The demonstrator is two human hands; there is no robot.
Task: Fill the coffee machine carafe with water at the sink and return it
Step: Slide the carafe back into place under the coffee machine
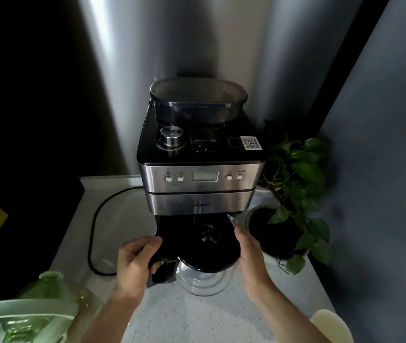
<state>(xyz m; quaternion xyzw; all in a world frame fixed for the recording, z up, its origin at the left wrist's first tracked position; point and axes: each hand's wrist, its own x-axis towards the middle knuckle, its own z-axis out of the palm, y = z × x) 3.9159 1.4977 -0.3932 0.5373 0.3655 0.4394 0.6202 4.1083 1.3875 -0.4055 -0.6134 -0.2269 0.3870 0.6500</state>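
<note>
A steel and black coffee machine (199, 184) stands on the pale counter (197, 315) against the wall. Its glass carafe (204, 278) with a black lid sits at the machine's base, partly out toward me. My left hand (135, 263) is closed around the carafe's black handle on the left side. My right hand (249, 251) rests flat against the right side of the lid and glass, fingers straight and pointing up. Whether the carafe holds water cannot be made out.
A potted green plant (293, 194) crowds the machine's right side. A black power cord (95, 231) loops on the counter at left. A green glass jug (31, 315) sits at the bottom left, and a pale round object (330, 323) at the bottom right.
</note>
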